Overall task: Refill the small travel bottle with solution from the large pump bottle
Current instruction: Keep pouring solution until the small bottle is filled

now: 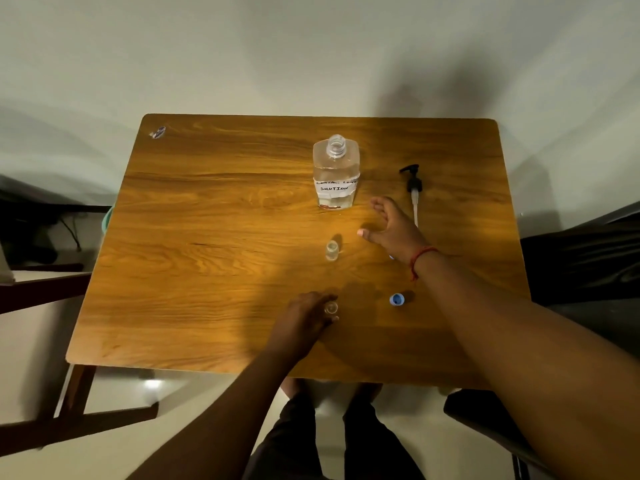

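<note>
Left hand (304, 318) gripping small travel bottle (331, 308), uncapped, upright near front edge. Right hand (391, 225) open, reaching toward large bottle (335, 173) beyond. Pump (412, 188) already removed, lying right of it. Blue cap (397, 300) off. Pouring still outstanding.

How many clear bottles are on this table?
3: the large bottle at the back, a small bottle mid-table, and another small one at the left hand.
</note>
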